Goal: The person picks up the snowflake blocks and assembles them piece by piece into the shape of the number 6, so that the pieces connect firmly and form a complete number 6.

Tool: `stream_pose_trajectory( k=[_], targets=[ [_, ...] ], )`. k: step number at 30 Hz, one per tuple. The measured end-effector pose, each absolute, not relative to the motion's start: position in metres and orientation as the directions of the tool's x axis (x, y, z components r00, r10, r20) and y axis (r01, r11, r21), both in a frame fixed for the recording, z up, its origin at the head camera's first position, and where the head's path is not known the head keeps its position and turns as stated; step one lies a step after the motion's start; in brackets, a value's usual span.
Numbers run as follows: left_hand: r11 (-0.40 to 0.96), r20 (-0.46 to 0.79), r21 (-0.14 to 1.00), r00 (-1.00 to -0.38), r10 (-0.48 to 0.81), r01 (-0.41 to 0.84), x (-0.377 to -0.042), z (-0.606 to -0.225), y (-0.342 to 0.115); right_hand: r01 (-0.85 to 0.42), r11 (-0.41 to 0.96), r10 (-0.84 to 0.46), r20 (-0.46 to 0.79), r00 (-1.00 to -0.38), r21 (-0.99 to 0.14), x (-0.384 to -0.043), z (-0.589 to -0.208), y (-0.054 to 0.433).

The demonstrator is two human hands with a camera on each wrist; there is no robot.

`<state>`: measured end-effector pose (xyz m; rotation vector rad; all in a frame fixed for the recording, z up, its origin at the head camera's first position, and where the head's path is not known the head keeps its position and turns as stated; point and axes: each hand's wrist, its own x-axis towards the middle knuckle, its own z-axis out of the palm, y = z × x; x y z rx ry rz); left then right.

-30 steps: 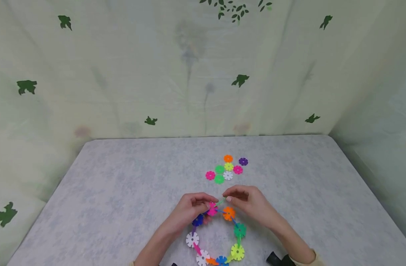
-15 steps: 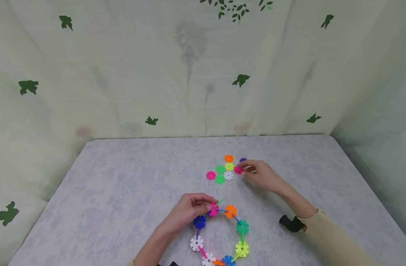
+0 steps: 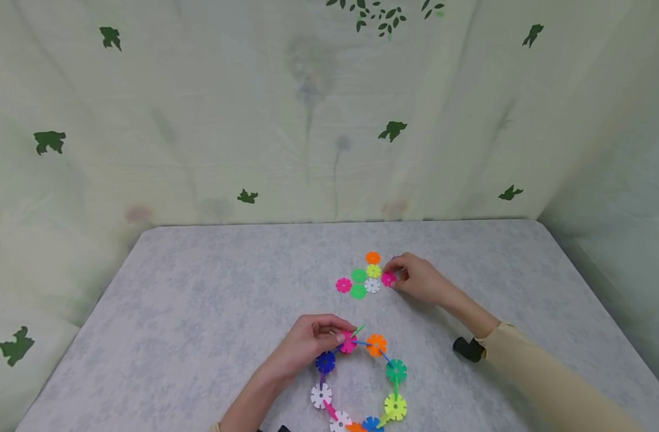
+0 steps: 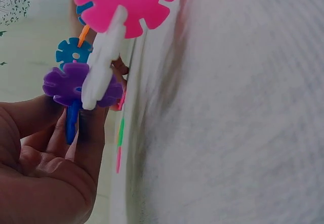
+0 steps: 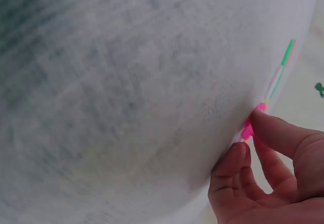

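Note:
Notched plastic discs, some face-up and some edge-on, are joined into a ring, with a yellow disc [image 3: 396,407] at its lower right in the head view. My left hand [image 3: 311,339] pinches the ring's upper left part. There sit a pink disc [image 3: 348,342] and a dark blue disc [image 3: 325,362]; an edge-on green disc [image 3: 358,330] juts from the pink one. In the left wrist view, thumb and fingers pinch an edge-on blue disc [image 4: 72,125] under a purple disc [image 4: 63,85]. Further back, my right hand [image 3: 421,279] pinches a loose pink disc [image 3: 388,279] at the table.
Left of the right hand lie several loose discs, among them an orange disc [image 3: 373,258], a white disc [image 3: 372,285] and another pink disc [image 3: 343,285]. A purple disc is mostly hidden behind the right hand. A patterned curtain [image 3: 199,120] hangs behind the grey table [image 3: 216,288].
My right hand has left the green disc at the ring, reached back to the loose discs and closed its fingertips on a pink one. The left hand stays at the ring, which has shifted slightly.

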<state>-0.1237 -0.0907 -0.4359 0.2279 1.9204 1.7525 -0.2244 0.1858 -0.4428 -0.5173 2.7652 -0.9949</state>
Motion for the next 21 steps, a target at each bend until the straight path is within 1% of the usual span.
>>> stream_pose_trajectory(
  k=[8,12,16,21],
  targets=[
    [0.158,-0.245,0.968,-0.859,0.449,-0.194,-0.122,-0.434,-0.088,-0.213,0.748,-0.303,-0.039,-0.952,-0.628,-0.215,-0.436,0.18],
    [0.165,-0.235,0.97,-0.861,0.451,-0.178,-0.122,-0.434,-0.087,-0.203,0.746,-0.275,-0.016,-0.961,-0.634,-0.207,-0.433,0.18],
    [0.175,-0.229,0.97,-0.863,0.451,-0.166,-0.122,-0.435,-0.087,-0.198,0.7,-0.265,0.008,-0.964,-0.686,-0.197,-0.428,0.18],
    [0.172,-0.226,0.971,-0.861,0.455,-0.164,-0.122,-0.436,-0.088,-0.193,0.589,-0.278,0.027,-0.96,-0.784,-0.179,-0.421,0.18]
  ],
)
